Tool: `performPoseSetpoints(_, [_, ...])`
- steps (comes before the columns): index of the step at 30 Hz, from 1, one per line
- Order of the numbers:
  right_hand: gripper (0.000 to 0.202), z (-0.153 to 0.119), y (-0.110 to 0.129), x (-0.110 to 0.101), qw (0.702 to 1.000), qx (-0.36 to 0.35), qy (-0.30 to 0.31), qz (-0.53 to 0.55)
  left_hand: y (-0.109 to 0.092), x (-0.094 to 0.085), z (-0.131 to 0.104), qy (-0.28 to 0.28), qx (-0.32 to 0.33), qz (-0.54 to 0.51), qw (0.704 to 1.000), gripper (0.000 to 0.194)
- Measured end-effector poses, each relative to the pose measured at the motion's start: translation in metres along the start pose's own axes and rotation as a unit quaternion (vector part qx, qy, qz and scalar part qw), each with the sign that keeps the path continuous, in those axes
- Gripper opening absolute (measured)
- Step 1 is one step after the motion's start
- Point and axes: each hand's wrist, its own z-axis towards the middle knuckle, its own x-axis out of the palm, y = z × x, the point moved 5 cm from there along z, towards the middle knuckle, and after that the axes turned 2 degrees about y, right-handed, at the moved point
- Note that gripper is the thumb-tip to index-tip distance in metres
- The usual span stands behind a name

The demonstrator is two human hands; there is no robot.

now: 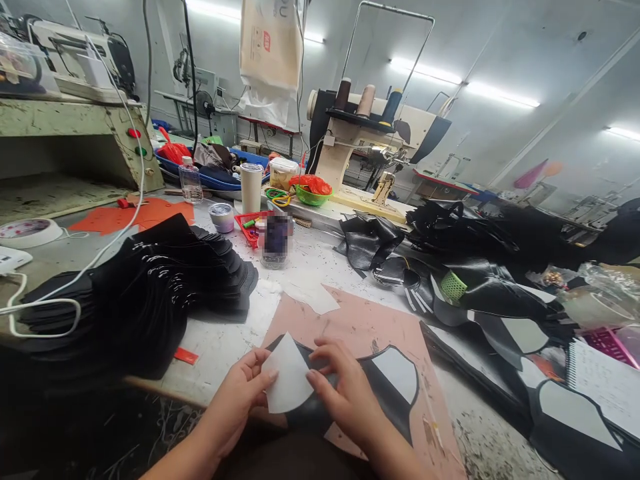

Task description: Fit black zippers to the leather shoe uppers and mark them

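Note:
A small white fan-shaped piece (289,377) is held up in front of me. My left hand (245,387) pinches its left edge between thumb and fingers. At its right edge is my right hand (345,383), thumb by the piece and fingers parted; whether it grips the edge is unclear. Below both hands lies a black leather-like piece (367,390) with a white patch (396,373) on its right end. It rests on a pink sheet (350,320) on the table. More white material (313,293) lies beyond the sheet's far edge.
At left stands a tall stack of black pieces (165,280). A sewing machine (335,147) with thread spools is behind. A white tumbler (251,187), a jar (221,217) and a red basket (247,227) stand mid-table. Black pieces with white patches (573,410) and a notebook (607,387) lie right.

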Motion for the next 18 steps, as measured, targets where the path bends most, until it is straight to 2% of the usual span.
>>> performPoseSetpoints(2, [0.01, 0.003, -0.009, 0.008, 0.992, 0.096, 0.052, 0.07, 0.009, -0.003, 0.0, 0.015, -0.001, 0.022, 1.0, 0.041])
performPoseSetpoints(5, [0.009, 0.003, -0.016, 0.018, 0.981, 0.156, 0.076, 0.088, 0.021, -0.013, 0.004, 0.004, 0.025, 0.057, 0.998, 0.04])
performPoseSetpoints(10, [0.011, 0.004, -0.016, 0.024, 0.987, 0.139, 0.053, 0.063, 0.027, -0.028, 0.006, -0.056, 0.058, 0.08, 0.994, 0.042])
performPoseSetpoints(14, [0.015, 0.008, -0.014, 0.018, 0.992, 0.115, 0.003, 0.061, 0.02, -0.027, 0.005, -0.06, 0.074, 0.095, 0.991, 0.037])
performPoseSetpoints(18, [0.029, 0.006, -0.013, 0.022, 0.993, 0.107, 0.031, 0.048, 0.016, -0.032, 0.007, -0.072, 0.089, 0.153, 0.982, 0.035])
